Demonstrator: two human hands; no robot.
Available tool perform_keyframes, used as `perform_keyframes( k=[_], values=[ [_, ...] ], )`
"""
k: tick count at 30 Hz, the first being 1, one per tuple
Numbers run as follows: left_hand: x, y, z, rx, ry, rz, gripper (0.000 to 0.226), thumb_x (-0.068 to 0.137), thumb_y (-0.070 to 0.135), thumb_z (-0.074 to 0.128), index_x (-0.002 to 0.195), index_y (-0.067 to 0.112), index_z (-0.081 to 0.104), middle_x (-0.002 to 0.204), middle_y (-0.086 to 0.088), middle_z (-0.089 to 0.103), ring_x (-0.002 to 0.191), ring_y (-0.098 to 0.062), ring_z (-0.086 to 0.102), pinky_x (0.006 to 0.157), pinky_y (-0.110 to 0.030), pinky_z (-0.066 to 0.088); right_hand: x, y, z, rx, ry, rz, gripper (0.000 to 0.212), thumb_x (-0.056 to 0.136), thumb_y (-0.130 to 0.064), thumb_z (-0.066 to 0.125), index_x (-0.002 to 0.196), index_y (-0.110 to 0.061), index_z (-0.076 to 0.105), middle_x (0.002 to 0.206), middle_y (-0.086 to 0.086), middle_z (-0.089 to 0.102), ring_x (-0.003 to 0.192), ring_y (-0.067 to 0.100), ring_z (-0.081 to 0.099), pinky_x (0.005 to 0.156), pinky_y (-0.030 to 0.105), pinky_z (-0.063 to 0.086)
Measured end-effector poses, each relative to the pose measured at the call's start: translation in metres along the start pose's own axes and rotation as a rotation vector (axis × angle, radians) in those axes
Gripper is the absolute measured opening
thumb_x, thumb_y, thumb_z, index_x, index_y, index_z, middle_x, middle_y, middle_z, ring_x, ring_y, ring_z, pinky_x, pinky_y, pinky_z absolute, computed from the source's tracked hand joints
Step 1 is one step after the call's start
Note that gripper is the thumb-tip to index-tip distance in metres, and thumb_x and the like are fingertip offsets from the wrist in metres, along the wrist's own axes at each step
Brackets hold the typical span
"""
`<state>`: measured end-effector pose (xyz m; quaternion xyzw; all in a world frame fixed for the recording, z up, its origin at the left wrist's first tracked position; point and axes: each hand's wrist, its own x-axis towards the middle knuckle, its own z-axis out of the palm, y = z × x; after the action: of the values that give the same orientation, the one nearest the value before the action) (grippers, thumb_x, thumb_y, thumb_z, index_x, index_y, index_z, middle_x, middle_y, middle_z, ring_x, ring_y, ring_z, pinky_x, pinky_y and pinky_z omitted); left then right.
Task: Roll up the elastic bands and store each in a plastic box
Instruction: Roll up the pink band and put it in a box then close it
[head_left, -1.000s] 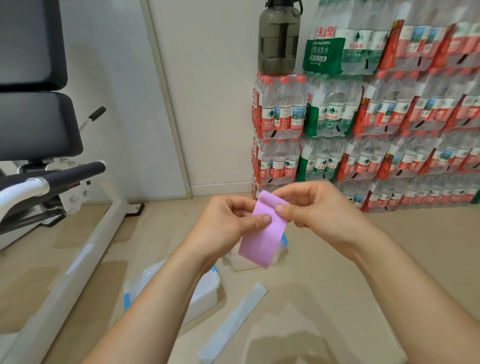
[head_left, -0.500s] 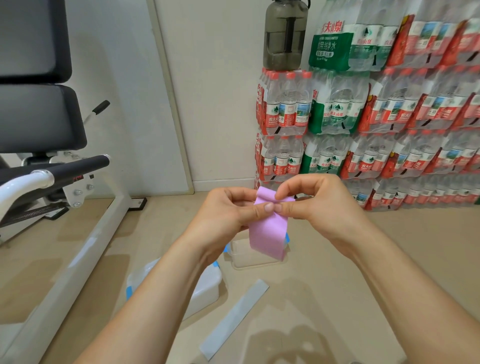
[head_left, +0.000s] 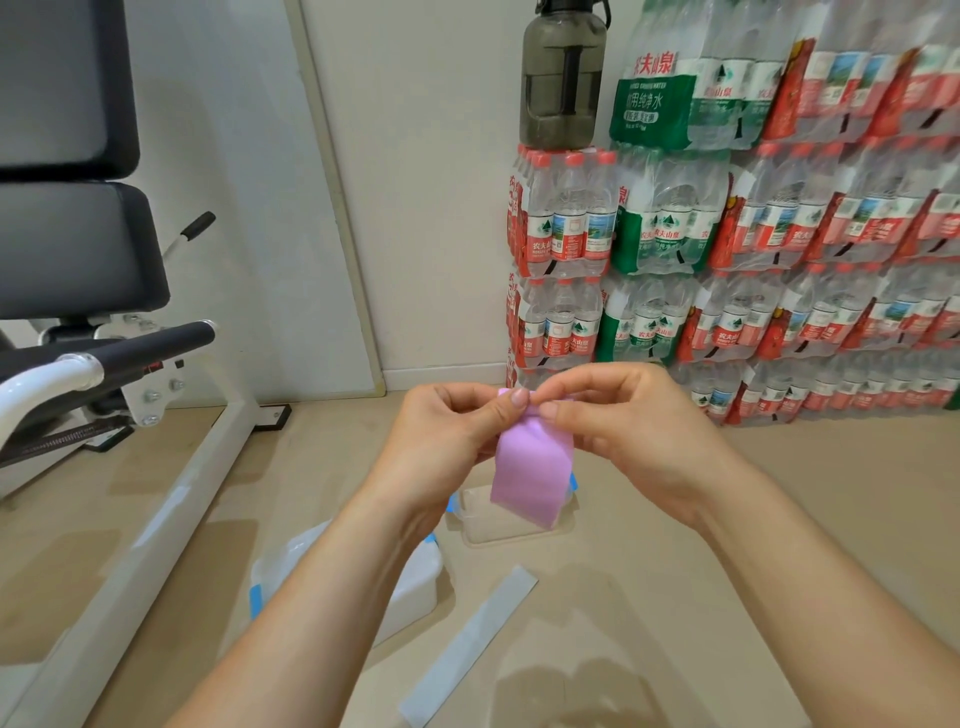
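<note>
Pinching top of pink band, left grip, right grip (thumbs nearly touching), rest hanging below.

Bench frame L; plastic boxes below.

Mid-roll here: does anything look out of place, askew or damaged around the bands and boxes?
Nothing looks damaged or spilled. The left hand and right hand pinch the pink band at its top. The grey band lies flat, unrolled and slanted on the floor, beside the nearer plastic box, not in it.
</note>
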<state>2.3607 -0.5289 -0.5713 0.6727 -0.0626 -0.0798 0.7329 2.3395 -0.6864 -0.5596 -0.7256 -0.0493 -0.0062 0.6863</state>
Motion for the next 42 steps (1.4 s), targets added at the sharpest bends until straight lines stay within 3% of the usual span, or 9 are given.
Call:
perform_keyframes(
  k=[5,9,12,18,23,25,31,36,42],
  values=[
    [-0.0010,-0.0009,-0.0021,0.073,-0.010,-0.005,0.014,0.085,0.014,0.067,0.088,0.002,0.072,0.072,-0.007,0.070,0.062,-0.014,0.063,0.056,-0.018,0.050,0.0027,0.0028,-0.0022,0.029,0.036,0.037,0.027,0.075,0.010,0.069,0.089,-0.013,0.067,0.091,0.021,0.073,0.076,0.022,0.068,0.079,0.036,0.055],
    [-0.0008,-0.0008,-0.0043,0.191,-0.052,0.022,0.009,0.087,0.014,0.066,0.080,0.012,0.071,0.080,-0.006,0.068,0.077,-0.014,0.063,0.080,-0.028,0.054,0.0035,0.0036,-0.0038,-0.008,0.036,0.031,0.028,0.073,0.011,0.071,0.088,-0.012,0.065,0.084,0.015,0.075,0.072,0.017,0.068,0.070,0.026,0.055],
    [-0.0031,0.0007,-0.0036,0.287,-0.035,0.111,0.008,0.083,0.017,0.070,0.079,0.010,0.073,0.070,0.000,0.070,0.067,-0.006,0.062,0.068,-0.017,0.050,0.0037,0.0026,-0.0057,-0.074,0.035,0.031,0.030,0.071,0.011,0.074,0.089,-0.012,0.065,0.078,0.008,0.075,0.070,0.015,0.068,0.068,0.025,0.055],
    [-0.0024,0.0016,-0.0029,0.290,0.006,0.132,0.008,0.078,0.017,0.075,0.076,0.010,0.073,0.068,-0.002,0.071,0.063,-0.008,0.061,0.067,-0.022,0.050,0.0029,0.0024,-0.0057,-0.102,-0.016,0.043,0.027,0.077,0.003,0.072,0.097,-0.015,0.067,0.082,0.001,0.071,0.060,0.003,0.061,0.052,0.012,0.044],
    [-0.0005,0.0027,-0.0024,0.186,0.025,0.143,0.009,0.077,0.011,0.074,0.080,0.003,0.072,0.080,-0.017,0.071,0.073,-0.021,0.063,0.081,-0.041,0.053,0.0026,0.0052,-0.0050,0.026,-0.116,0.056,0.018,0.085,0.002,0.063,0.095,-0.009,0.074,0.094,0.015,0.073,0.082,0.015,0.067,0.072,0.024,0.057],
    [0.0003,0.0019,-0.0029,0.185,0.061,0.159,0.009,0.076,0.010,0.076,0.080,0.003,0.071,0.078,-0.015,0.071,0.071,-0.020,0.064,0.077,-0.036,0.053,0.0034,0.0062,-0.0060,0.033,-0.106,0.058,0.019,0.086,0.002,0.062,0.099,-0.006,0.073,0.101,0.020,0.072,0.087,0.018,0.067,0.075,0.024,0.057],
    [0.0004,0.0004,0.0009,0.203,0.115,0.205,0.007,0.075,0.006,0.077,0.077,0.005,0.071,0.072,-0.006,0.070,0.065,-0.011,0.063,0.063,-0.018,0.052,0.0050,0.0070,-0.0060,0.061,-0.007,0.071,0.026,0.081,0.008,0.065,0.107,0.002,0.067,0.102,0.027,0.070,0.083,0.022,0.069,0.064,0.021,0.057],
    [0.0017,-0.0001,0.0033,0.198,0.144,0.207,0.010,0.073,0.003,0.078,0.075,0.009,0.070,0.069,0.000,0.070,0.064,-0.010,0.064,0.064,-0.019,0.053,0.0050,0.0059,-0.0039,0.094,0.066,0.081,0.033,0.079,0.009,0.067,0.111,0.001,0.063,0.087,0.020,0.070,0.068,0.017,0.069,0.065,0.024,0.060],
    [0.0028,0.0007,0.0038,0.210,0.151,0.230,0.015,0.071,0.000,0.079,0.074,0.010,0.068,0.071,-0.002,0.069,0.067,-0.013,0.065,0.065,-0.022,0.055,0.0026,0.0024,-0.0012,0.140,0.081,0.048,0.018,0.080,-0.005,0.070,0.097,0.003,0.069,0.087,0.021,0.070,0.076,0.020,0.069,0.067,0.028,0.060]
  ],
)
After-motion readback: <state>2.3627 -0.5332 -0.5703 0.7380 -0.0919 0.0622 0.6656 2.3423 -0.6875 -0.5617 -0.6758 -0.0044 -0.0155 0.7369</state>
